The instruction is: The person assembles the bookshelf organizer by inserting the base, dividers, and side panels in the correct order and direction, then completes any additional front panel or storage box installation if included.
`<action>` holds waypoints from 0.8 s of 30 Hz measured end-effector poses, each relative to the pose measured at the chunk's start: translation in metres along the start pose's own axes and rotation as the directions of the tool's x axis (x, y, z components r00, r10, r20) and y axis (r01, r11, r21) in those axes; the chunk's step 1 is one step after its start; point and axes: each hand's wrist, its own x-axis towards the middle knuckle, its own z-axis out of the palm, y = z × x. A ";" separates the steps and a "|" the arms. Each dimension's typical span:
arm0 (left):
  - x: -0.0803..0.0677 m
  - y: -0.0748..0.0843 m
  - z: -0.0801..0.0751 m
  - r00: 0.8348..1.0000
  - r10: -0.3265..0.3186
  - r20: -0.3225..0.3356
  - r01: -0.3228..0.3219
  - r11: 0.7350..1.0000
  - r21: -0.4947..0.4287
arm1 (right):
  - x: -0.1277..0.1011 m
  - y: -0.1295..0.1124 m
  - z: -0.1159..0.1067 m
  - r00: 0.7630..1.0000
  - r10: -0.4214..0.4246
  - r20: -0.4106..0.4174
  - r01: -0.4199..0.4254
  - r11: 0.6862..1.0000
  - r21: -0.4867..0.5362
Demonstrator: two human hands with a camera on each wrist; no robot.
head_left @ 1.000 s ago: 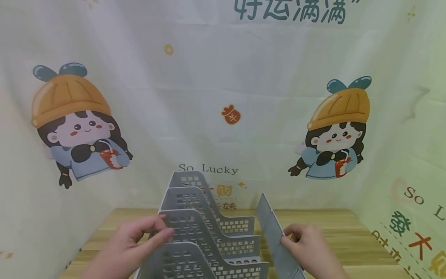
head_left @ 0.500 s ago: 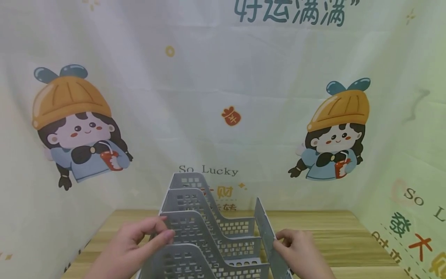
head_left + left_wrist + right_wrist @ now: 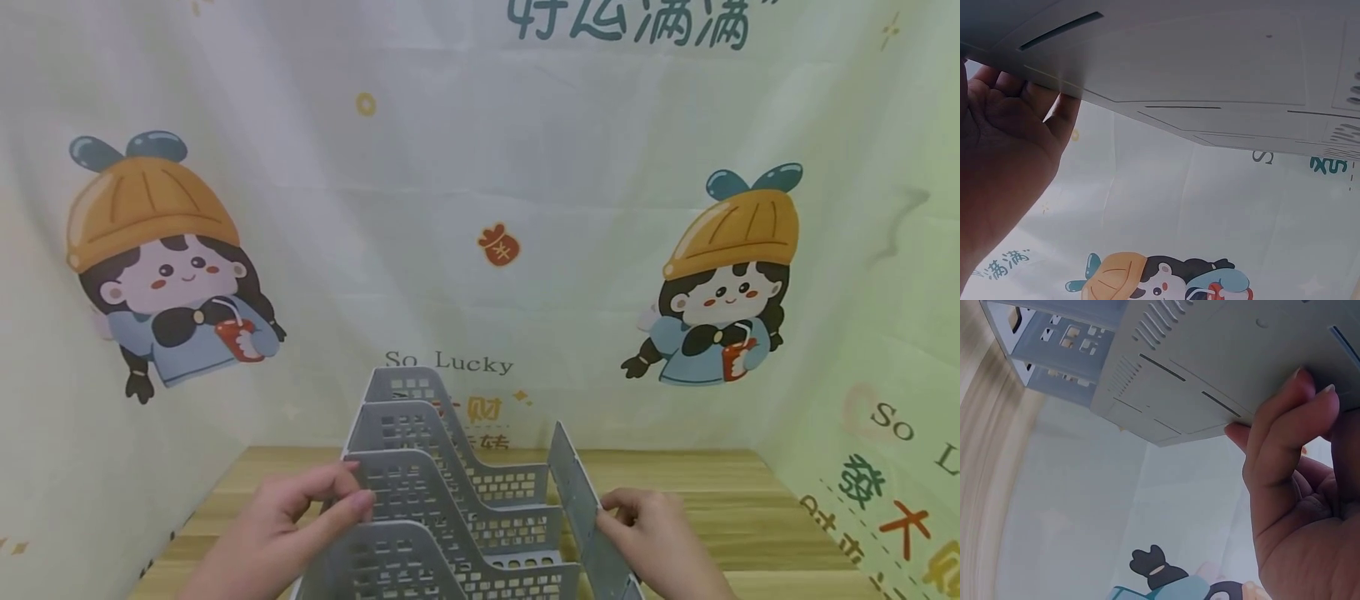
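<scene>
A grey file organizer (image 3: 420, 492) with several perforated dividers stands in the lower middle of the head view. My left hand (image 3: 288, 521) grips the top edge of its left side, thumb inside by a divider. That side's flat slotted outer face (image 3: 1197, 69) fills the top of the left wrist view. With the right hand (image 3: 656, 529) I pinch the upper edge of a flat grey panel (image 3: 581, 500), which leans beside the low ends of the dividers. Slots and vents mark the panel's outer face (image 3: 1191, 381) in the right wrist view. The organizer's lower front is cut off.
The organizer is on a wood-grain table (image 3: 720, 492). A pale curtain (image 3: 480, 167) with printed cartoon figures and lettering hangs behind and on both sides.
My right hand first brought the panel left, closer to the dividers, then shifted it slightly back right. The left hand keeps its grip in the same place.
</scene>
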 end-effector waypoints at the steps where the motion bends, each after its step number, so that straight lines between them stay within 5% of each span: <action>1: 0.000 0.000 0.000 1.000 -0.002 0.002 0.002 1.000 -0.005 | 0.000 0.000 0.000 1.000 -0.003 0.009 0.003 1.000 0.000; 24: 0.001 0.002 -0.001 0.999 -0.035 0.014 0.036 0.998 -0.044 | -0.001 0.010 -0.003 0.974 -0.075 0.213 0.033 0.980 0.195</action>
